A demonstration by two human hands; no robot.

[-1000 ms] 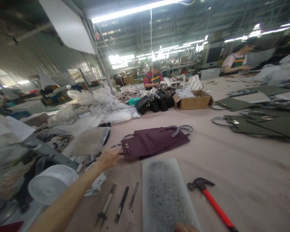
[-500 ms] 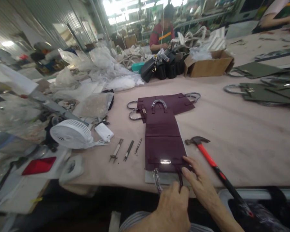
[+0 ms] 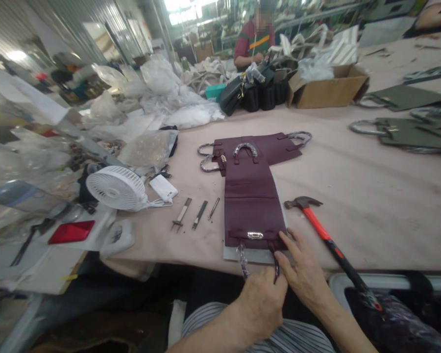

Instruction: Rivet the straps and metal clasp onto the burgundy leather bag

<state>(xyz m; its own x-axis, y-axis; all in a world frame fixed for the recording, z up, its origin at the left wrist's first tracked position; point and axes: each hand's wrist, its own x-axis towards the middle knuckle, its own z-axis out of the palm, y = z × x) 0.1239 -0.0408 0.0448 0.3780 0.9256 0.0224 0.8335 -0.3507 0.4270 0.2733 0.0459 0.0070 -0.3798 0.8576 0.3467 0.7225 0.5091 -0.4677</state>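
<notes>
Head view: at the near edge of the pink counter (image 3: 371,196), a maroon bag panel (image 3: 250,196) lies flat, its long side running away from the person. Its near end rests on a grey slab (image 3: 231,254), and a small metal clasp (image 3: 255,235) sits by that end. A wrapped handle (image 3: 242,259) hangs from the near end over the counter's edge. The left grip (image 3: 262,301) is clenched around the bottom of this handle. The right grip (image 3: 304,275) is released, with its fingers (image 3: 288,243) stretched out and touching the panel's near right corner.

Just to the right of the panel lies a hammer (image 3: 318,225) with a red and black shaft, its head pointing away from the person. To the left lie three slim hand tools (image 3: 197,215), and beyond them a white fan (image 3: 113,188) and a white flat device (image 3: 163,188). The panel's far end touches a stack of maroon pieces (image 3: 275,146). Further back stand black bags (image 3: 257,93) and a cardboard box (image 3: 327,90), and green pieces (image 3: 407,133) lie to the right. A person (image 3: 255,41) in a red and green top works behind the bags.
</notes>
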